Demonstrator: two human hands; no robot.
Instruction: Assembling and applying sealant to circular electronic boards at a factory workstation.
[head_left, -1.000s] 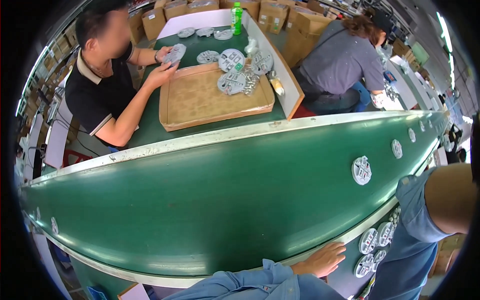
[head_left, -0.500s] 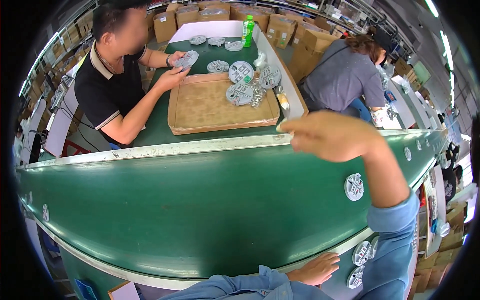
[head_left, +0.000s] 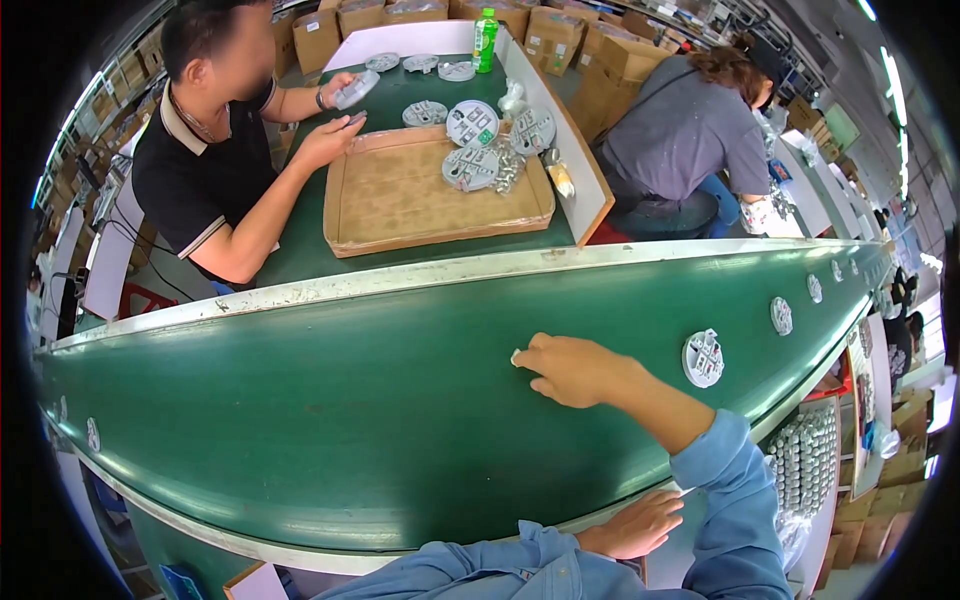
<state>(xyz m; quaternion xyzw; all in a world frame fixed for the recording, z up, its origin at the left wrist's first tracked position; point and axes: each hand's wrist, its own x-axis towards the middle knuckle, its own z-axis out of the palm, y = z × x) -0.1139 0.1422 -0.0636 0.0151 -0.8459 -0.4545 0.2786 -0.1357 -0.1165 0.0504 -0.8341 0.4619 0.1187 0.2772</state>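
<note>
My right hand (head_left: 575, 370) hovers over the green conveyor belt (head_left: 330, 430), fingers loosely bent and thumb apart from the index finger. A small whitish bit (head_left: 516, 357) shows at a fingertip; whether it is a covering or a loose piece is unclear. A round light-grey plastic disc (head_left: 704, 358) with a moulded, partitioned face lies on the belt, right of that hand. At the belt's near edge my left hand (head_left: 640, 525) rests palm down, its fingers stretched to the right with nothing visible in them. My right sleeve passes just beside it.
Across the belt, a person holds a grey disc (head_left: 355, 90) above a shallow cardboard tray (head_left: 420, 205) with several discs. A green bottle (head_left: 485, 42) stands behind. Another person sits at the right. More discs (head_left: 781, 315) line the belt; stacked metallic parts (head_left: 803, 455) lie near my right elbow.
My right hand has drawn back from the far rim to above the belt's middle, and its fingers have bent. My left hand stays near the edge. The co-worker has tilted the grey disc.
</note>
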